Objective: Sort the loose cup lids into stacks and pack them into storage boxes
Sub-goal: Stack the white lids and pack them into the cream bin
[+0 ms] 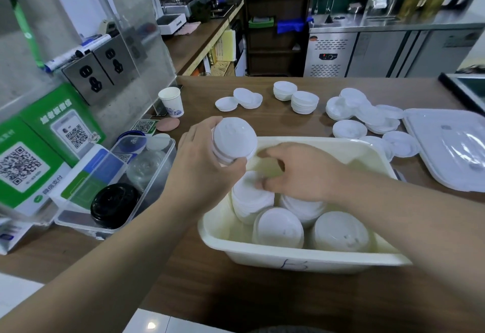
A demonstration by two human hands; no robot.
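While the left hand (207,159) grips a short stack of lids (233,140) tilted over the cream storage box (301,256), ready to drop in, the right hand (296,172) reaches inside, fingers curled onto a packed stack (252,199), probably steadying it to make room. 3 other stacks sit in the box. Loose lids (367,112) wait on the surface (210,293) beyond, so sorting looks unfinished.

Brown wooden counter (262,301), steel fridge unit (367,54) behind, dark shelving (275,36).
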